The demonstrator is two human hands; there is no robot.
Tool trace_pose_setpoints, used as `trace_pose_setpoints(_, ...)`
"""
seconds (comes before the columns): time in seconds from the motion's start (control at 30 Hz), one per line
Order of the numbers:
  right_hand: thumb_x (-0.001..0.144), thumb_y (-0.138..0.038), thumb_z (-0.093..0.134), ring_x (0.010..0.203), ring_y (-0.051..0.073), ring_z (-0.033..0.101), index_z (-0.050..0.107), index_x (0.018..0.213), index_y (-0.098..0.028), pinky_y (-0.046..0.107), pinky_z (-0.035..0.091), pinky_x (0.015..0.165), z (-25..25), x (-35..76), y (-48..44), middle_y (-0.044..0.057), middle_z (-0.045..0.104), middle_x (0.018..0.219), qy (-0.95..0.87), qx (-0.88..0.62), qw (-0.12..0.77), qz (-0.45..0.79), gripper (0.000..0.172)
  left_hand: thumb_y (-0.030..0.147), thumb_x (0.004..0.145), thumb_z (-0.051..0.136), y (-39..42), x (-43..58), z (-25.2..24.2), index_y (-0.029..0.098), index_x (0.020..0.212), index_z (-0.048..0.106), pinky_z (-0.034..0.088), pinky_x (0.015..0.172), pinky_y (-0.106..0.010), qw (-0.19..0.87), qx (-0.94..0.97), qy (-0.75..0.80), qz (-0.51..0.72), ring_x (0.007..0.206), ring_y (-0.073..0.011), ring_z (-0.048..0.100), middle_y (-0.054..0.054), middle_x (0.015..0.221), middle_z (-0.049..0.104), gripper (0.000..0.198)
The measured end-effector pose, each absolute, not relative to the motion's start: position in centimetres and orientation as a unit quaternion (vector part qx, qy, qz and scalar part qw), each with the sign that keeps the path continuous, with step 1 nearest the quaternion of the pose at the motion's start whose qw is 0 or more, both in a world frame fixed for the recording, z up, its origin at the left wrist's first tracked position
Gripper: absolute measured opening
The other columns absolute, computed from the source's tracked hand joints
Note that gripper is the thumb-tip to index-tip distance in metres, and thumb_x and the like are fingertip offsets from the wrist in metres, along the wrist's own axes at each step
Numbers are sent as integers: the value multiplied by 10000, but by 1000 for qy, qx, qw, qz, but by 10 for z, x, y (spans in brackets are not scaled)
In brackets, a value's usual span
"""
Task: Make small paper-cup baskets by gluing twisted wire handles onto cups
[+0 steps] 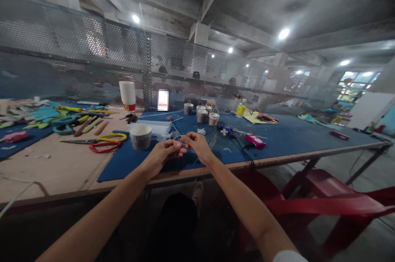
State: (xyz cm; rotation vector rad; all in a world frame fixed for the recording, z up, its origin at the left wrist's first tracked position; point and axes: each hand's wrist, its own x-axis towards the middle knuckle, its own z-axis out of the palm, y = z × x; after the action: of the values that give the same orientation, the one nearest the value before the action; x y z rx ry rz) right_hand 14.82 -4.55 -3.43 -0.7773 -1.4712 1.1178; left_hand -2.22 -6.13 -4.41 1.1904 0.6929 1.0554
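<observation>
My left hand and my right hand meet over the front edge of the blue mat, both with fingertips pinched together. Between them runs a thin strand that looks like wire; its full shape is hard to make out. Just right of my right hand lie several loose thin wires. A pale grey cup stands left of my hands. Beyond them are several small buckets with handles, upright on the mat. Clear plastic bags lie behind the cup.
Red- and yellow-handled scissors lie at left, near a stack of paper cups. A lit phone leans at the mesh screen. A blue glue gun, a pink box and a yellow bottle are rightward. Red chairs stand below.
</observation>
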Motion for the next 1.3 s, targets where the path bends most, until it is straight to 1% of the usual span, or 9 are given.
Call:
trace_pose_setpoints(0.1, 695, -462, 784, 539, 89, 458, 633, 728, -165, 222, 344, 529, -35, 148, -45, -46, 547, 570, -605, -345, 544, 468, 335, 365, 721, 812, -62, -22, -43, 148, 808, 729, 518, 748, -251, 639, 535, 309, 459, 705, -138, 671, -78, 836, 771, 247)
trace_pose_setpoints(0.27, 757, -480, 729, 554, 81, 455, 702, 857, -158, 212, 337, 526, -36, 148, -45, -39, 546, 603, -629, -318, 526, 476, 338, 380, 721, 808, -63, -22, -43, 144, 837, 739, 517, 748, -260, 640, 533, 305, 462, 720, -150, 671, -89, 853, 770, 272)
trace_pose_setpoints(0.5, 667, -503, 790, 509, 84, 429, 584, 676, -171, 222, 334, 507, -37, 148, -44, -54, 518, 536, -611, -348, 543, 460, 391, 362, 745, 794, -65, -21, -43, 152, 807, 725, 505, 750, -242, 637, 545, 300, 456, 701, -130, 663, -68, 823, 769, 229)
trace_pose_setpoints(0.67, 773, -509, 700, 602, 97, 489, 703, 868, -164, 234, 397, 599, -32, 148, -49, -33, 561, 644, -643, -300, 522, 473, 358, 360, 729, 808, -62, -22, -45, 145, 842, 733, 516, 765, -256, 648, 522, 302, 465, 725, -143, 673, -80, 841, 771, 254)
trace_pose_setpoints(0.73, 776, -505, 698, 599, 99, 493, 695, 822, -164, 236, 401, 604, -33, 148, -48, -31, 567, 635, -643, -301, 526, 469, 344, 360, 731, 807, -61, -23, -45, 145, 849, 733, 517, 758, -252, 650, 522, 300, 463, 723, -141, 674, -80, 844, 771, 256)
trace_pose_setpoints(0.83, 705, -486, 767, 557, 98, 483, 614, 701, -173, 231, 370, 550, -36, 148, -45, -37, 572, 588, -622, -326, 540, 463, 348, 362, 749, 791, -62, -22, -45, 151, 852, 729, 514, 751, -245, 643, 538, 297, 457, 715, -135, 670, -77, 858, 771, 243)
trace_pose_setpoints(0.9, 669, -477, 797, 530, 94, 467, 591, 693, -176, 227, 346, 523, -37, 149, -45, -48, 555, 558, -608, -341, 544, 466, 365, 361, 763, 781, -64, -21, -44, 149, 845, 724, 513, 757, -243, 638, 546, 297, 455, 717, -133, 668, -77, 861, 771, 234)
trace_pose_setpoints(1.1, 791, -489, 692, 594, 96, 493, 713, 906, -165, 234, 390, 597, -34, 149, -48, -30, 580, 647, -647, -296, 517, 476, 344, 345, 751, 794, -63, -22, -44, 149, 849, 725, 515, 764, -235, 654, 516, 298, 465, 726, -130, 673, -67, 832, 771, 230)
trace_pose_setpoints(1.3, 676, -469, 794, 549, 98, 485, 613, 696, -170, 232, 370, 552, -38, 149, -43, -37, 570, 582, -609, -339, 549, 461, 350, 357, 745, 799, -65, -21, -43, 144, 848, 716, 512, 742, -228, 642, 537, 298, 460, 710, -125, 666, -69, 832, 770, 251)
